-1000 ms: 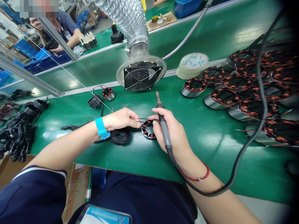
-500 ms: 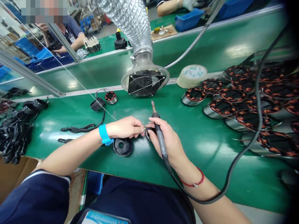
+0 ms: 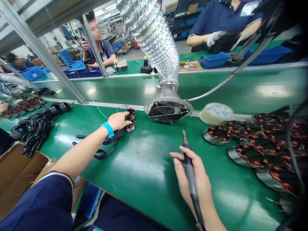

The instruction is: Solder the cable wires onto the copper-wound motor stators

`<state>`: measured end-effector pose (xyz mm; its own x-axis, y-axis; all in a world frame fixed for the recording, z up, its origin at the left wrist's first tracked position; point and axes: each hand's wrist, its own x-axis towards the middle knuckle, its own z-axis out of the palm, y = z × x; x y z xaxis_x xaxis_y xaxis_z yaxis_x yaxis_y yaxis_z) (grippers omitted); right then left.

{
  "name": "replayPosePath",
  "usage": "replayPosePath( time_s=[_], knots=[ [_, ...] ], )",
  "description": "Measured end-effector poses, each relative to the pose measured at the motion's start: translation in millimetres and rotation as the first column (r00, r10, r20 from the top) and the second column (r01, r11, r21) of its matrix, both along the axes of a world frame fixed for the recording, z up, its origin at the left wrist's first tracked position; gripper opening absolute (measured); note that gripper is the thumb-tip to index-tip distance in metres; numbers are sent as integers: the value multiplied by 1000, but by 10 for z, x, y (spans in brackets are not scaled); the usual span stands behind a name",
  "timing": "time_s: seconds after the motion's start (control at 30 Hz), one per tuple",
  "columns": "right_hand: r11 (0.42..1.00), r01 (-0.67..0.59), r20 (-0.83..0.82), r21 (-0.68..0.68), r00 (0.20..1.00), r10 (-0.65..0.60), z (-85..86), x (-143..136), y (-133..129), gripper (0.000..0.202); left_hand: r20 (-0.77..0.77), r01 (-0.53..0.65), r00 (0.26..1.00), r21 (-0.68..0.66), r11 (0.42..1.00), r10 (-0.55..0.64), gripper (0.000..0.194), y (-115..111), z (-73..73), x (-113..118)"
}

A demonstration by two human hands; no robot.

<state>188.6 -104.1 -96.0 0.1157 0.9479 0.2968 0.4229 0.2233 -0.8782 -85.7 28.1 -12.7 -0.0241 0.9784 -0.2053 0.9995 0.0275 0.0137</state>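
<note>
My left hand (image 3: 117, 121), with a blue wristband, is at the back of the bench over a pair of small wound motor stators. Its thumb reaches onto the nearer stator (image 3: 130, 126), while the index finger extends beside the farther stator (image 3: 131, 114). The other fingers are hidden. Close below the palm lies a round black cap (image 3: 119, 133) with a black cable (image 3: 106, 156). Held between thumb and fingers of my right hand (image 3: 192, 170) is a soldering iron (image 3: 191, 176), its tip pointing up and away over the bench.
A fume extractor fan (image 3: 168, 112) hangs from a silver duct (image 3: 158, 41) at the back. Rolls of tape (image 3: 215, 114) and many larger stators (image 3: 245, 154) stand right. Bundled black cables (image 3: 39, 131) lie left, above a cardboard box (image 3: 24, 173). Co-workers sit across the bench.
My left hand has moved from beside my right hand to the back left; a second stator and the black cap are there now. My right hand keeps the soldering iron. The view has shifted.
</note>
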Motion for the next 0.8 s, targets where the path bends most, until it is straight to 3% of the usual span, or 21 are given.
replayPosePath(
  time_s=[0.23, 0.4, 0.53, 0.6, 0.7, 0.8],
  knots=[
    [988, 69, 12, -135, 998, -68, 47, 16, -19, 38, -20, 73, 997, -15, 997, -74, 36, 431, -68, 72],
    [997, 53, 98, -56, 994, -48, -52, 24, 94, 38, 65, 99, 992, 104, 990, -106, 34, 1065, -60, 344],
    [994, 101, 141, -37, 985, -95, -173, 86, 191, 41, 180, 101, 975, 170, 980, -132, 42, 1580, -7, 688],
    [992, 121, 169, -37, 979, -113, -243, 164, 234, 42, 224, 96, 964, 209, 973, -143, 50, 1730, 34, 737],
    [997, 73, 222, -33, 973, -64, -345, 317, 294, 41, 253, 23, 963, 282, 959, -98, 62, 1768, 97, 476],
    [998, 52, 240, -30, 970, -43, -387, 413, 318, 44, 270, -96, 963, 325, 941, 5, 47, 1557, 154, -143]
  ],
)
